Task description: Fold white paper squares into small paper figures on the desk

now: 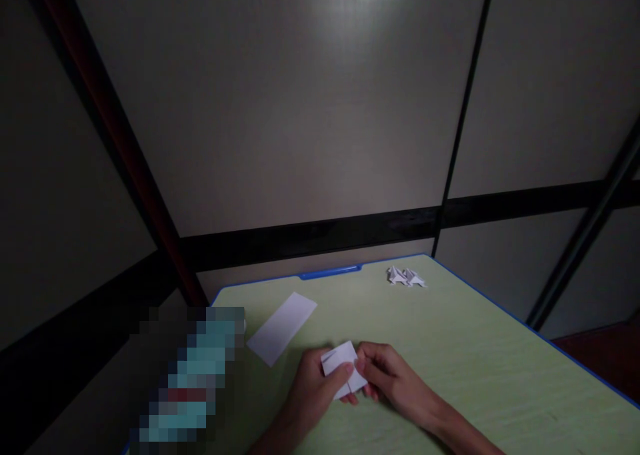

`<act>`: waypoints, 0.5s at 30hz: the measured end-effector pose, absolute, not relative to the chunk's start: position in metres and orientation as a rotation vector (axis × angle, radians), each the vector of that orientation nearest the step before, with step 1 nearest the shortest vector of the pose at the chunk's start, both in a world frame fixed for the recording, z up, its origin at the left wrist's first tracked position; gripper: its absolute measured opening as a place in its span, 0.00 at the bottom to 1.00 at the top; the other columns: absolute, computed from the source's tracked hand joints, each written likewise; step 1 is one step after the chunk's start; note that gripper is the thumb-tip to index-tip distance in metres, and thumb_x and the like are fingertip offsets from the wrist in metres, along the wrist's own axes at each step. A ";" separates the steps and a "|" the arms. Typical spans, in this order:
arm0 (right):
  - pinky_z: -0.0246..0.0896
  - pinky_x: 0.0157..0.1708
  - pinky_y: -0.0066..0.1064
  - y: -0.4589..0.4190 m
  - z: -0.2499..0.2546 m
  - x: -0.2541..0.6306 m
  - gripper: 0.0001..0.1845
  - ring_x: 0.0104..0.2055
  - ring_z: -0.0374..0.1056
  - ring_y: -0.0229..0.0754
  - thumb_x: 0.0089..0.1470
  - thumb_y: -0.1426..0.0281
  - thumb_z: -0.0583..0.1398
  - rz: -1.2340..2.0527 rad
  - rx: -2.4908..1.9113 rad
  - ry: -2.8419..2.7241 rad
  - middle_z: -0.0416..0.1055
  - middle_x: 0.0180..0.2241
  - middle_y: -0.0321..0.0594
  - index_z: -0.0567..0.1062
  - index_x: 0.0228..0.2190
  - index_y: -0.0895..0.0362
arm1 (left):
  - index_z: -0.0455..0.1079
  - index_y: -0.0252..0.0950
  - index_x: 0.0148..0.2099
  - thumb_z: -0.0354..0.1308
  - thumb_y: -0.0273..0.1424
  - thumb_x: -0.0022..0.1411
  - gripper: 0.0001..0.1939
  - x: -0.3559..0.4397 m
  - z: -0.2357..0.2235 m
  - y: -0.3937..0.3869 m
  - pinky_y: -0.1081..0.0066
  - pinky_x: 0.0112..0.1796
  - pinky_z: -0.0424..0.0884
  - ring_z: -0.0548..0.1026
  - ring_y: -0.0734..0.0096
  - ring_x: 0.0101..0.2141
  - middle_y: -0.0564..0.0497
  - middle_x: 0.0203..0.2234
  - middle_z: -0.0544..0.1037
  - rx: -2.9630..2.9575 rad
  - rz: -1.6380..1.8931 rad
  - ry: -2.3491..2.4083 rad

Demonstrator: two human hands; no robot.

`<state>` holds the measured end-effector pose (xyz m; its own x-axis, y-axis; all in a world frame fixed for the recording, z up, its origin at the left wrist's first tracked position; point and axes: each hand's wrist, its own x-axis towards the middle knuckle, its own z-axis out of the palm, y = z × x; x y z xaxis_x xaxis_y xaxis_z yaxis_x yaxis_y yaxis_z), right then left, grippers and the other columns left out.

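A small folded white paper [342, 363] is held just above the green tabletop [450, 348] near its front. My left hand [314, 389] pinches the paper's left and lower side, thumb on top. My right hand [387, 375] grips its right edge with fingers curled. Both hands are closed on the paper, and part of it is hidden behind my fingers.
A flat white paper strip [282, 327] lies on the table left of my hands. Small folded white paper figures [406, 277] sit near the far right corner. A blurred-out patch [193, 375] covers the table's left edge. Grey wall panels with dark frames stand behind.
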<state>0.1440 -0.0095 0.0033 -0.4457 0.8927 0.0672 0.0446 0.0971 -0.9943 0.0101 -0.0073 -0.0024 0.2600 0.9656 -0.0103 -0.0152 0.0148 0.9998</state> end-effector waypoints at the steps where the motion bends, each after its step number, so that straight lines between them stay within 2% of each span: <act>1: 0.42 0.14 0.20 -0.009 0.003 0.145 0.17 0.15 0.49 0.28 0.46 0.59 0.51 1.426 -0.941 -1.659 0.56 0.13 0.30 0.60 0.18 0.60 | 0.66 0.27 0.21 0.56 0.35 0.42 0.13 0.010 -0.002 -0.007 0.76 0.15 0.63 0.67 0.74 0.13 0.50 0.12 0.70 1.297 1.002 1.005; 11: 0.40 0.14 0.21 -0.005 0.003 0.149 0.16 0.14 0.48 0.28 0.46 0.61 0.50 1.438 -0.860 -1.652 0.54 0.12 0.28 0.57 0.17 0.58 | 0.65 0.28 0.24 0.52 0.37 0.45 0.14 0.007 0.001 -0.007 0.77 0.16 0.63 0.68 0.74 0.14 0.49 0.15 0.71 1.338 0.952 0.858; 15: 0.43 0.15 0.21 -0.008 0.004 0.147 0.15 0.16 0.50 0.30 0.46 0.62 0.51 1.402 -0.861 -1.658 0.55 0.13 0.29 0.57 0.18 0.58 | 0.65 0.28 0.24 0.53 0.37 0.43 0.14 0.008 0.001 -0.007 0.76 0.16 0.62 0.68 0.74 0.14 0.50 0.14 0.71 1.324 0.923 0.918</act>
